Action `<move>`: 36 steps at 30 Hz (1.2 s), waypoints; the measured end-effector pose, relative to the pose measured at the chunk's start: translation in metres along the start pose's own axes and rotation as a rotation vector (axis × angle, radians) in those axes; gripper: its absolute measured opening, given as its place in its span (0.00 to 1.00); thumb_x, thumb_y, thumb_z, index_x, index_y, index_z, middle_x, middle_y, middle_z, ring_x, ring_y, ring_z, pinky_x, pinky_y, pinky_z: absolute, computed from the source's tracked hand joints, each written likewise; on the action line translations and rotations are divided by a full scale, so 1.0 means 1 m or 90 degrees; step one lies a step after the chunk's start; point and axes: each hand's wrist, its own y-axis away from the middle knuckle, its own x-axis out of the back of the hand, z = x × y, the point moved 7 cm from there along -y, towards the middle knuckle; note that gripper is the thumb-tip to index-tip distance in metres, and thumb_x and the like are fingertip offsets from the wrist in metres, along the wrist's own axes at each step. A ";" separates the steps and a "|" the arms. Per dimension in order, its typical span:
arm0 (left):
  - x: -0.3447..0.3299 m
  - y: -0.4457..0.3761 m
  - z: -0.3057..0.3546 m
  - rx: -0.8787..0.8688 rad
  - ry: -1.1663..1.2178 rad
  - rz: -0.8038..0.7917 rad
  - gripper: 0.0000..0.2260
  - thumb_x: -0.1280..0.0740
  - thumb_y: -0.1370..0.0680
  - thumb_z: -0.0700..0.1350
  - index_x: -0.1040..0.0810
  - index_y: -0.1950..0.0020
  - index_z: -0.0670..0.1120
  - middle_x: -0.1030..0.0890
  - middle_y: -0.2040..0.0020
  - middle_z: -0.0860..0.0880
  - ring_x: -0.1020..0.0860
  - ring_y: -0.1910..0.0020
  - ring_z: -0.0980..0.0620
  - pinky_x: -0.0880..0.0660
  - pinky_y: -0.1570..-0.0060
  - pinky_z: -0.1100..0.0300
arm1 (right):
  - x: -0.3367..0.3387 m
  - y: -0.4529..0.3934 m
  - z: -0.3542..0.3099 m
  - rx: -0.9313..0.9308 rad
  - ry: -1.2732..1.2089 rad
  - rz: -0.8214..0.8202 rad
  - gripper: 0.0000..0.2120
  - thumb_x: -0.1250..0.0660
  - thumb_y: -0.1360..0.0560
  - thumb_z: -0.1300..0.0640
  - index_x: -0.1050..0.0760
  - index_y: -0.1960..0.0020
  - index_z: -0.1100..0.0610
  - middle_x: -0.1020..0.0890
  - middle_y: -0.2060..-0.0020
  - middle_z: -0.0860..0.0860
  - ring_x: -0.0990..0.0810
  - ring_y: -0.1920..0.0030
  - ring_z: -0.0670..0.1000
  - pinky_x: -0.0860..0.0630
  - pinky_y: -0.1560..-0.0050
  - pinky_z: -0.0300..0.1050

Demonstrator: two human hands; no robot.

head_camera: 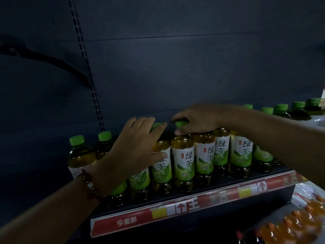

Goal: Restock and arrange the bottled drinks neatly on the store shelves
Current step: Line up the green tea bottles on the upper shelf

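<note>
both hands, left hand (136, 141) and right hand (197, 120), grip green tea bottles (182, 155).

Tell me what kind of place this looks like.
Most likely a shop's drinks aisle: a row of matching green tea bottles on a dark shelf, a red price strip along its edge, and orange-capped bottles on the shelf below.
</note>
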 end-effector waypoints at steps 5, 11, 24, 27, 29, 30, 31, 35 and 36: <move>0.002 -0.023 0.038 0.005 0.043 0.003 0.41 0.41 0.29 0.72 0.38 0.22 0.49 0.27 0.30 0.41 0.29 0.30 0.42 0.37 0.30 0.41 | 0.017 0.021 0.031 -0.017 0.007 0.002 0.32 0.31 0.27 0.42 0.38 0.26 0.46 0.31 0.29 0.47 0.31 0.31 0.52 0.33 0.36 0.47; -0.020 -0.038 0.046 0.054 0.044 -0.108 0.46 0.40 0.28 0.72 0.58 0.20 0.53 0.29 0.26 0.49 0.42 0.22 0.47 0.59 0.25 0.38 | 0.007 0.012 0.051 0.046 0.038 0.012 0.15 0.33 0.25 0.43 0.24 0.40 0.44 0.23 0.42 0.45 0.24 0.45 0.48 0.25 0.43 0.50; -0.002 -0.084 0.102 0.071 0.013 -0.060 0.41 0.42 0.28 0.72 0.42 0.21 0.51 0.28 0.29 0.45 0.32 0.27 0.43 0.41 0.28 0.41 | 0.011 0.018 0.111 0.102 0.101 -0.041 0.17 0.33 0.25 0.44 0.25 0.38 0.47 0.21 0.43 0.47 0.22 0.44 0.50 0.25 0.44 0.49; -0.016 -0.089 0.104 0.115 0.075 -0.090 0.41 0.35 0.28 0.68 0.44 0.20 0.52 0.32 0.25 0.47 0.39 0.23 0.45 0.52 0.25 0.47 | 0.012 0.014 0.116 0.160 0.057 -0.036 0.09 0.31 0.25 0.51 0.21 0.45 0.45 0.20 0.50 0.43 0.22 0.51 0.44 0.25 0.50 0.44; -0.017 -0.087 0.103 0.127 0.081 -0.090 0.42 0.33 0.29 0.68 0.43 0.21 0.51 0.31 0.26 0.47 0.37 0.24 0.45 0.50 0.25 0.48 | 0.015 0.019 0.117 0.185 0.034 -0.054 0.10 0.31 0.25 0.51 0.21 0.44 0.44 0.22 0.53 0.37 0.26 0.55 0.36 0.29 0.55 0.37; -0.016 -0.085 0.103 0.122 0.070 -0.084 0.42 0.32 0.30 0.67 0.40 0.22 0.50 0.28 0.29 0.46 0.34 0.25 0.44 0.46 0.27 0.47 | 0.016 0.021 0.117 0.194 0.025 -0.061 0.11 0.30 0.25 0.51 0.22 0.44 0.43 0.23 0.54 0.36 0.26 0.55 0.35 0.30 0.56 0.36; -0.016 -0.084 0.104 0.118 0.067 -0.073 0.41 0.32 0.31 0.66 0.38 0.23 0.49 0.26 0.31 0.46 0.32 0.27 0.42 0.42 0.28 0.45 | 0.015 0.021 0.117 0.201 0.014 -0.063 0.11 0.30 0.26 0.50 0.22 0.43 0.42 0.23 0.55 0.36 0.26 0.55 0.35 0.30 0.56 0.37; -0.016 -0.083 0.105 0.120 0.047 -0.070 0.39 0.37 0.29 0.68 0.40 0.23 0.50 0.27 0.30 0.45 0.33 0.26 0.41 0.41 0.28 0.43 | 0.011 0.026 0.122 0.199 0.001 -0.039 0.15 0.31 0.26 0.46 0.25 0.39 0.41 0.22 0.47 0.40 0.25 0.52 0.39 0.26 0.50 0.43; -0.015 -0.084 0.106 0.124 0.036 -0.071 0.39 0.41 0.28 0.69 0.41 0.23 0.50 0.28 0.29 0.44 0.35 0.25 0.41 0.41 0.28 0.42 | 0.010 0.029 0.126 0.196 -0.017 -0.028 0.18 0.31 0.26 0.45 0.26 0.36 0.41 0.22 0.44 0.41 0.24 0.49 0.41 0.26 0.49 0.42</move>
